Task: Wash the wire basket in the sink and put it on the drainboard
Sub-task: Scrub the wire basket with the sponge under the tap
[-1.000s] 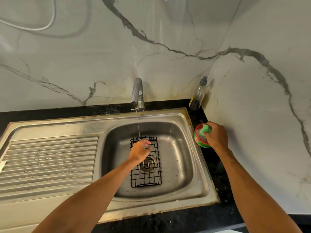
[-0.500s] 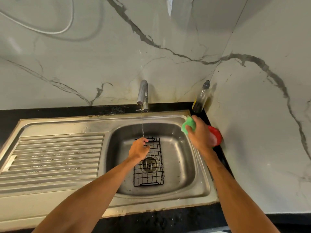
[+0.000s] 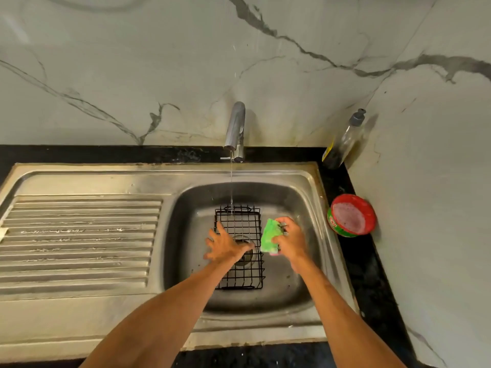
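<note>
A black wire basket (image 3: 240, 224) lies flat on the bottom of the steel sink bowl (image 3: 297, 285), over the drain. My left hand (image 3: 225, 247) rests on it with fingers spread, covering its middle. My right hand (image 3: 289, 241) grips a green sponge (image 3: 269, 236) right at the basket's right edge. A thin stream of water runs from the tap (image 3: 236, 131) onto the basket's far end. The ribbed drainboard (image 3: 79, 243) lies to the left of the bowl.
A round red and green tub of dish soap (image 3: 350, 216) stands on the black counter right of the sink. A clear bottle with a grey cap (image 3: 342, 142) stands in the back corner. Marble walls close the back and right side.
My right hand carried the sponge from the soap tub down into the bowl beside the basket. My left hand let go of the basket's far edge and now lies spread on its middle.
</note>
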### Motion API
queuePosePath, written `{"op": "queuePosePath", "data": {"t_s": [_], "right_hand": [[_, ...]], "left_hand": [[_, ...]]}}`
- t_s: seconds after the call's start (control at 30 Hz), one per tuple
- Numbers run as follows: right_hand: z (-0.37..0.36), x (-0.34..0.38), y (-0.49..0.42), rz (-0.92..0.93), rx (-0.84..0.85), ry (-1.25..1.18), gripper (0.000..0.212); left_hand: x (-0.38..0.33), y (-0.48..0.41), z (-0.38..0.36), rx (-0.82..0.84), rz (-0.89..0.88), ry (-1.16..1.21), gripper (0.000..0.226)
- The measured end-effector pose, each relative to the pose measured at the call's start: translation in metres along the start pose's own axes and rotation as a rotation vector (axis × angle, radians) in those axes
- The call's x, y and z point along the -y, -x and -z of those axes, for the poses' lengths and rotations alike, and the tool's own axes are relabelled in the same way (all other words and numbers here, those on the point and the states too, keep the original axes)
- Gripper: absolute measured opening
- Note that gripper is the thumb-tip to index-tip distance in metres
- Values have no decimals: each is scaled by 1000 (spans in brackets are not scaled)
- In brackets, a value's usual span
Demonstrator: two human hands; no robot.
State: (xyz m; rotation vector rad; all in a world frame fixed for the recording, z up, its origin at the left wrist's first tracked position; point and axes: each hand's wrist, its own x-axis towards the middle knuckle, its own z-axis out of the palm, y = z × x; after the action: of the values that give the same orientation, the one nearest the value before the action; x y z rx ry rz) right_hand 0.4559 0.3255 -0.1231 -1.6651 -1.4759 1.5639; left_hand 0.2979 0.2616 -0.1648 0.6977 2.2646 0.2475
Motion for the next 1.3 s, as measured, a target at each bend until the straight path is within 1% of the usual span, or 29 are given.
{"op": "queuePosePath", "data": {"t_s": [0.07,0.27,0.37,0.47,0.6,0.77,0.9,0.97,1.03,1.13,1.2,1.3], "right_hand": [[-1,-6,-6,-7,-9,-17,53],[0,-16,-25,-40,-136,-64,48],[2,-16,-33,-36,-173,-93,52],[1,-17,-35,-40,-156,-159,41],[3,-18,-35,-19,-148,-167,36],[7,-20,-32,0,-154,-174,39],[8,-19,-25,10,-144,-179,38],[7,-19,-21,11,-139,-178,37],[8,-18,-17,17,-142,-172,37],[10,-18,-11,15,-152,-173,37],[12,-19,-8,14,-150,-175,36],[11,-22,-4,18,-141,-179,35]], "left_hand": [[-11,-4,-9,1,19,-44,143],[-32,-18,-28,-20,72,-81,152],[-34,-25,-37,-45,106,-57,155],[-35,-28,-36,-58,127,9,154],[-41,-34,-32,-71,164,59,147],[-39,-36,-26,-84,161,86,133],[-38,-36,-13,-65,156,194,120],[-36,-34,-10,-44,158,225,118],[-35,-29,-8,-31,156,202,123],[-34,-21,-8,-7,128,83,128],[-33,-17,-11,-7,119,26,127],[-33,-15,-16,-38,122,4,122]]}}
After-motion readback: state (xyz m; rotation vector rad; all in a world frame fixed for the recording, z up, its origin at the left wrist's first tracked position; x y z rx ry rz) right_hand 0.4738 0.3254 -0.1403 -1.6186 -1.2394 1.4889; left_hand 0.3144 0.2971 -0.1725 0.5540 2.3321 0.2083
